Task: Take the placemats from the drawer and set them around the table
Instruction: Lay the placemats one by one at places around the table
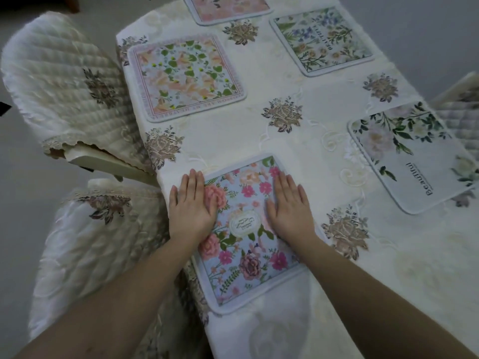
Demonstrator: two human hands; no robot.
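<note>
While my left hand (pixel 193 202) and right hand (pixel 290 206) press flat, fingers straight and together | blue floral placemat (pixel 246 244) lower centre, table (pixel 298 156) edge | four other placemats (pixel 186 76) above.

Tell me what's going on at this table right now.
A person is setting out placemats on a table covered with an embroidered tablecloth. Both hands lie flat, the left hand and right hand, on a blue floral placemat at the near edge. Four more placemats are already down: a peach one, a pink one, a blue-flowered one and a white-flowered one.
</note>
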